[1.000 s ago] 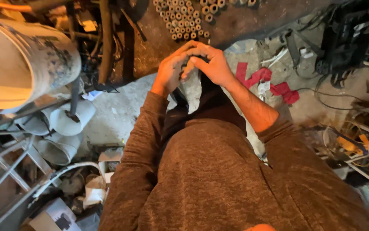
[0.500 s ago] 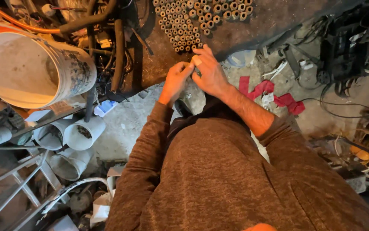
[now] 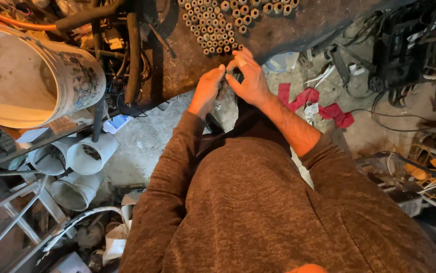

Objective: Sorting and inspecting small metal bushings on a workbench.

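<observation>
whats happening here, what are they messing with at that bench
A person in a brown knit sweater has both hands together at the edge of a dark workbench. The left hand and right hand pinch something small between their fingertips, too hidden to identify. Just above them sits a cluster of small rusty metal cylinders standing on end.

Brown heathered knit sweater (image 3: 258,212); right sleeve pushed up.

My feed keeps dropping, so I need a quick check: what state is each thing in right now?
Left hand: fingers pinched at a small part, too small to identify.
Right hand: fingers meet the left's at the bench edge.
Small rings: clustered on the dark bench.
White bucket: tipped on its side, mouth showing.
White pipe pieces: lying open-ended.
Red scraps: strewn on floor.
</observation>
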